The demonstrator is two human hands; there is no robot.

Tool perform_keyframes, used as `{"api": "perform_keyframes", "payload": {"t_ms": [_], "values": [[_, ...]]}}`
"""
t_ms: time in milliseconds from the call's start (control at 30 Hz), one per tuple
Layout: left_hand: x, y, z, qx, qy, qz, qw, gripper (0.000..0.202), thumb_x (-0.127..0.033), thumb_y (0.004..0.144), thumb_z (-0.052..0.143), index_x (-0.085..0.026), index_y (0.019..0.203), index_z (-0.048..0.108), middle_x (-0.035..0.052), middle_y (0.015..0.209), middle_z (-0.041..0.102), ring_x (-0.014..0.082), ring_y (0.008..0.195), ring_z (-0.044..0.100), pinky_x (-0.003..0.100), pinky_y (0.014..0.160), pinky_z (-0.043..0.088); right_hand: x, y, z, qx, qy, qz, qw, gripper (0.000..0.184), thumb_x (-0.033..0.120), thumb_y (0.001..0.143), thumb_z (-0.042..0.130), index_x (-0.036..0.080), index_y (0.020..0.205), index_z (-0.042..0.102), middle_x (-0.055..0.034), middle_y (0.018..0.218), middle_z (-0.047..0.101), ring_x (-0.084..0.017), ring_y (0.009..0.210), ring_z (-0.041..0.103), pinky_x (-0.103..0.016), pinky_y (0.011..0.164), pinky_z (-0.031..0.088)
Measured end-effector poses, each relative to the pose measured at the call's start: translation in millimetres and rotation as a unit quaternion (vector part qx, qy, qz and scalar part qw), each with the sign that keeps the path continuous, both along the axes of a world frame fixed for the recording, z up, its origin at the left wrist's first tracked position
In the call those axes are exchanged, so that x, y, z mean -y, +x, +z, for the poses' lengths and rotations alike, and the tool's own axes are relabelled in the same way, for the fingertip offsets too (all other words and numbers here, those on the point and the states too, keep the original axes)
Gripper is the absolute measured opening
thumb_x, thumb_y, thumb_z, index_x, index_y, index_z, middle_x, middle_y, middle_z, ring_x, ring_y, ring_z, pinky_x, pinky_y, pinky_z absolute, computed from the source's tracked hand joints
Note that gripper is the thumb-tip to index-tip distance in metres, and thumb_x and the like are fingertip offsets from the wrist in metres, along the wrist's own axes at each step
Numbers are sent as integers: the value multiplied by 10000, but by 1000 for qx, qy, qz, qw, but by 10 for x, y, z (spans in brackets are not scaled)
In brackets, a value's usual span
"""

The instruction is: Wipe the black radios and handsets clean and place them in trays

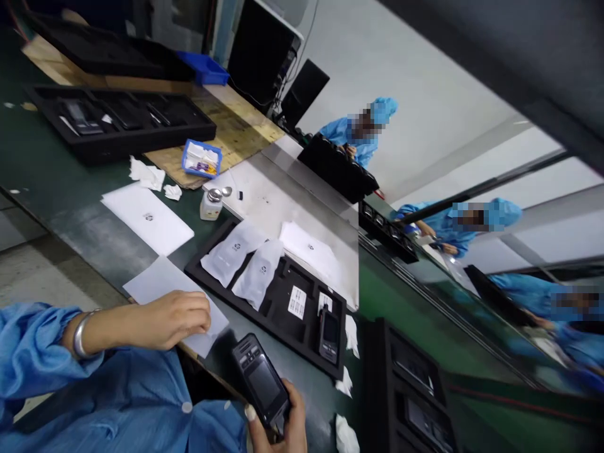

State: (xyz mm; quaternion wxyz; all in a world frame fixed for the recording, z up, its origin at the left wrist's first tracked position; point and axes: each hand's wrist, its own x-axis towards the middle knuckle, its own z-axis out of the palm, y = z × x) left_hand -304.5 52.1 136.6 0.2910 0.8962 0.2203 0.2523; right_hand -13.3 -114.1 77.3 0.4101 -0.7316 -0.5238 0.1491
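In the head view, my right hand (283,421) grips a black handheld device with a screen and buttons (260,380) by its lower end. My left hand (177,319) has its fingers curled together over a thin white translucent bag (163,277) at the table edge and seems to pinch it; the fingertips are partly hidden. Beyond the hands lies a black foam tray (271,308). Two wrapped items in white printed bags (259,274) rest in its left part. Label sheets (297,302) and another handheld device (329,333) occupy its right part.
A stack of white bags (148,217) lies at left, near a dispenser bottle (211,204) and a small blue box (202,158). Another foam tray (123,123) stands far left, one more (415,396) at right. Crumpled tissues (346,434) lie between trays. Co-workers in blue sit across.
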Motion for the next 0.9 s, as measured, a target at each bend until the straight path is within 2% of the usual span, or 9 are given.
{"api": "perform_keyframes", "payload": {"t_ms": [67, 167, 333, 500, 567, 667, 800, 900], "values": [[46, 187, -33, 11, -3, -6, 1000, 189, -136, 983, 410, -180, 939, 588, 70, 874, 626, 194, 827, 551, 297, 747, 447, 50, -27, 106, -20, 11, -4, 1000, 649, 549, 783, 705, 154, 1265, 525, -124, 1145, 621, -278, 1005, 630, -359, 845, 517], [18, 404, -189, 16, -23, 9, 1000, 195, -164, 992, 422, -182, 916, 600, 55, 849, 622, 179, 798, 555, 280, 727, 445, 102, -5, 153, -7, 25, -14, 1000, 625, 489, 810, 712, 153, 1291, 498, -133, 1202, 587, -281, 1090, 593, -392, 936, 474], [20, 613, -504, 15, -21, 28, 999, 223, -205, 1003, 416, -179, 911, 617, 61, 850, 617, 180, 807, 563, 281, 736, 454, 99, -55, 48, 70, 21, -9, 997, 576, 443, 848, 689, 157, 1300, 476, -134, 1148, 592, -280, 1056, 602, -383, 888, 483], [108, 602, -592, 55, -37, 43, 997, 209, -216, 999, 450, -178, 918, 639, 77, 949, 650, 184, 898, 585, 323, 864, 480, 130, -187, -39, 22, -15, 45, 999, 553, 412, 854, 684, 184, 1306, 461, -101, 1119, 599, -259, 1014, 623, -368, 846, 515], [118, 554, -590, 66, -73, 54, 994, 190, -240, 995, 472, -184, 942, 646, 87, 1052, 659, 196, 997, 601, 348, 940, 477, 145, -182, -49, -20, -37, 85, 996, 563, 410, 848, 691, 197, 1316, 462, -92, 1141, 600, -253, 1033, 624, -369, 866, 521], [98, 476, -599, 92, -160, 90, 979, 193, -319, 990, 494, -189, 1018, 633, 94, 1153, 657, 209, 1089, 614, 350, 968, 492, 71, -122, -49, -56, -62, 141, 986, 598, 427, 827, 719, 218, 1329, 470, -90, 1203, 598, -262, 1102, 611, -393, 926, 515], [36, 418, -655, 135, -277, 114, 944, 323, -444, 987, 487, -172, 1115, 605, 106, 1169, 663, 230, 1118, 623, 368, 962, 517, -188, -115, -15, -55, -50, 165, 983, 593, 423, 816, 728, 218, 1314, 482, -83, 1192, 606, -254, 1101, 609, -403, 952, 503], [-20, 402, -694, 184, -349, 103, 913, 404, -486, 998, 449, -153, 1177, 590, 130, 1158, 665, 250, 1119, 633, 403, 961, 525, -373, -221, 19, -60, -60, 234, 968, 605, 427, 801, 741, 214, 1311, 494, -77, 1161, 611, -241, 1058, 615, -379, 919, 515]]}}
